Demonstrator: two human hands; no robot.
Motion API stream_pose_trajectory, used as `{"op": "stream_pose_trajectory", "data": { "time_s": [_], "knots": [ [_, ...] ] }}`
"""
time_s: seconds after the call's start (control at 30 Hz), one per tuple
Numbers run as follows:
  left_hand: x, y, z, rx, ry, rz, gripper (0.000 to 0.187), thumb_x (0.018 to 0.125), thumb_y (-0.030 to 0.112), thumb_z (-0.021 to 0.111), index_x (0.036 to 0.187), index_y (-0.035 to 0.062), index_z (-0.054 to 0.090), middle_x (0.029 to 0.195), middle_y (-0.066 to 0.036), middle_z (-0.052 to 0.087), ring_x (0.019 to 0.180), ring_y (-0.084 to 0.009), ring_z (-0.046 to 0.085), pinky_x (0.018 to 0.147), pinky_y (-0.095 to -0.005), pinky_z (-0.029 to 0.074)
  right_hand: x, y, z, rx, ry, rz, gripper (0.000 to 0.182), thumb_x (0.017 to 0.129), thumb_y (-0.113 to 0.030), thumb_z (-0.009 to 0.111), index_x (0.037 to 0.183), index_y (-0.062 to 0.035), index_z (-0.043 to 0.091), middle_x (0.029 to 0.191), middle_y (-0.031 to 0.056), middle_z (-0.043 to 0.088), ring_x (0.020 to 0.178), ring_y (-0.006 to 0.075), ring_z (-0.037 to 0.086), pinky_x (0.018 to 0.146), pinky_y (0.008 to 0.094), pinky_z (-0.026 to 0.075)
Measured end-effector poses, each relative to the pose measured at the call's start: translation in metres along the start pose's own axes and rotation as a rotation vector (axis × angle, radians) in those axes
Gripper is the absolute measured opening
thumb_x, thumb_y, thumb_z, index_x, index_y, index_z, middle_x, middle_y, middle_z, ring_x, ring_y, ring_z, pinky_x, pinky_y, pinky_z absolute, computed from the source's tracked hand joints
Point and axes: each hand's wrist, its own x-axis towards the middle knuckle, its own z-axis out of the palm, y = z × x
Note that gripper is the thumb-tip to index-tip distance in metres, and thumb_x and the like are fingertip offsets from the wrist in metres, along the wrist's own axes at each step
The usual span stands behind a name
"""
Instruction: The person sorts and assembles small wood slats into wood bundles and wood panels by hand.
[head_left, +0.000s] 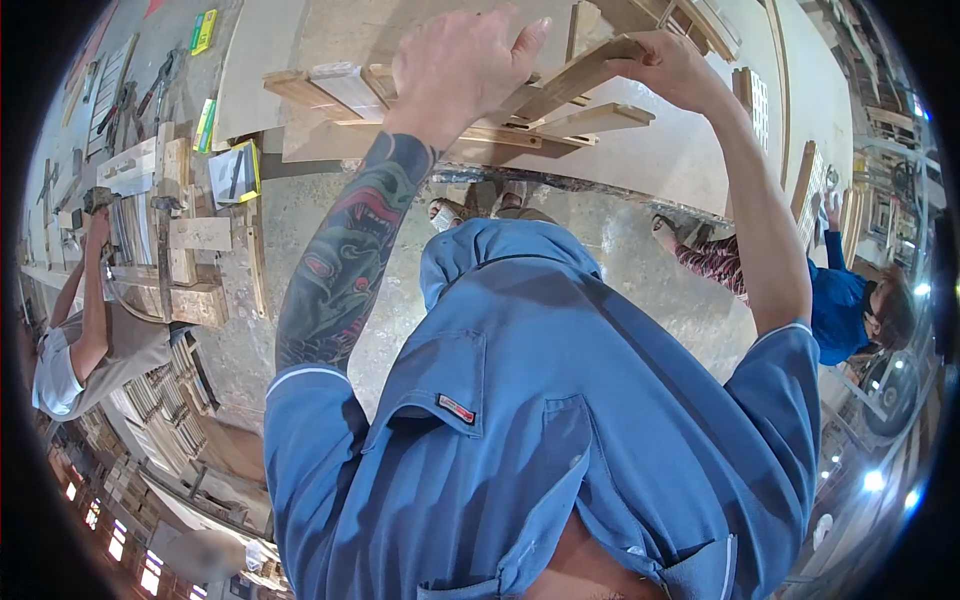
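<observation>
My right hand (678, 72) grips the end of a light wooden strip (572, 82) between thumb and fingers. The strip slants down to the left over an assembly of wooden slats (500, 134) lying on a pale board. Above the left part of these slats is my left hand (462, 68), its thumb stretched out to the side. Its other fingers are mostly hidden behind the back of the hand, and I see nothing held in it. One slat (600, 120) sticks out to the right, below the strip.
The pale board (690, 150) spans the bench before me. More wood pieces (710, 25) lie at the back right. On the left are a hammer (164, 230), tools and yellow-green boxes (204, 32). One person (75, 360) works at left, another (850, 300) at right.
</observation>
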Motion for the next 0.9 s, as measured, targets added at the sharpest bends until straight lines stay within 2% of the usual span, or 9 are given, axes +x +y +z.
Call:
{"op": "stream_pose_trajectory", "data": {
  "time_s": [0.07,0.17,0.4,0.5,0.57,0.6,0.7,0.83,0.9],
  "knots": [
    [0.001,0.002,-0.004,-0.003,-0.019,-0.031,0.061,0.096,0.064,0.041,0.12,0.0158,0.07,0.102,-0.016,0.073,0.096,-0.0374,0.068,0.081,-0.0509,0.053,0.001,0.008,0.002,0.114,0.117,-0.135,0.043,0.091,-0.044,0.07,0.109,-0.0048,0.071,0.089,0.0112,0.071,0.085,0.0251,0.066,0.077,0.04,0.05],
    [0.001,0.005,-0.007,-0.031,-0.049,-0.068,0.062,0.095,0.065,0.042,0.121,0.0159,0.07,0.104,-0.017,0.072,0.097,-0.0374,0.068,0.082,-0.051,0.053,0.003,0.01,-0.006,0.167,0.01,-0.039,0.045,0.09,-0.045,0.07,0.109,-0.0044,0.071,0.092,0.0129,0.072,0.088,0.026,0.066,0.08,0.0404,0.05],
    [0.005,0.005,-0.008,0.005,-0.072,-0.077,0.062,0.095,0.065,0.043,0.121,0.0158,0.07,0.105,-0.017,0.072,0.098,-0.0384,0.068,0.083,-0.0509,0.053,0.007,0.005,0.0,0.135,0.005,-0.079,0.051,0.089,-0.051,0.069,0.109,-0.0046,0.071,0.093,0.0149,0.072,0.085,0.0279,0.066,0.08,0.0412,0.051],
    [0.004,0.004,-0.008,-0.006,-0.062,-0.075,0.062,0.095,0.065,0.042,0.121,0.0156,0.07,0.104,-0.016,0.072,0.098,-0.0383,0.068,0.082,-0.0508,0.053,0.003,-0.016,-0.008,-0.035,0.019,-0.106,0.047,0.089,-0.046,0.069,0.111,-0.0039,0.07,0.09,0.0178,0.071,0.086,0.0319,0.067,0.081,0.043,0.051],
    [0.004,0.006,-0.009,-0.025,-0.077,-0.074,0.059,0.097,0.063,0.042,0.119,0.0157,0.07,0.105,-0.016,0.072,0.097,-0.0383,0.068,0.081,-0.0507,0.053,-0.001,-0.04,-0.013,-0.187,0.007,-0.222,0.032,0.089,-0.031,0.066,0.104,-0.0027,0.071,0.087,0.0187,0.071,0.087,0.0348,0.069,0.082,0.0452,0.052],
    [0.003,0.006,-0.009,-0.032,-0.084,-0.072,0.059,0.097,0.063,0.042,0.119,0.0157,0.07,0.105,-0.016,0.072,0.097,-0.0383,0.068,0.081,-0.0507,0.053,-0.003,-0.054,-0.013,-0.188,0.001,-0.215,0.032,0.089,-0.031,0.066,0.104,-0.0027,0.071,0.087,0.0187,0.071,0.087,0.0348,0.069,0.082,0.0452,0.052],
    [0.002,0.005,-0.006,-0.046,-0.022,-0.051,0.054,0.099,0.058,0.041,0.116,0.0159,0.07,0.099,-0.015,0.072,0.093,-0.0382,0.068,0.077,-0.0511,0.053,-0.008,-0.084,0.0,-0.399,-0.013,-0.262,0.012,0.083,-0.013,0.06,0.086,-0.0046,0.068,0.079,0.0163,0.07,0.08,0.0328,0.07,0.077,0.0464,0.052],
    [0.0,0.005,-0.008,-0.043,0.023,-0.024,0.049,0.1,0.053,0.043,0.115,0.0161,0.07,0.089,-0.015,0.071,0.088,-0.0385,0.068,0.073,-0.0519,0.052,-0.016,-0.092,0.013,-0.414,-0.019,-0.197,0.019,0.089,-0.024,0.066,0.096,-0.0073,0.07,0.075,0.0165,0.068,0.078,0.0364,0.067,0.072,0.0473,0.05],
    [0.003,0.004,-0.011,-0.015,0.023,-0.018,0.048,0.1,0.052,0.044,0.115,0.0159,0.07,0.087,-0.015,0.07,0.087,-0.0384,0.067,0.073,-0.0519,0.052,-0.025,-0.087,0.026,-0.31,0.071,-0.215,0.014,0.082,-0.018,0.067,0.083,-0.0041,0.066,0.067,0.0127,0.067,0.072,0.0339,0.069,0.076,0.0448,0.052]
  ]
}}
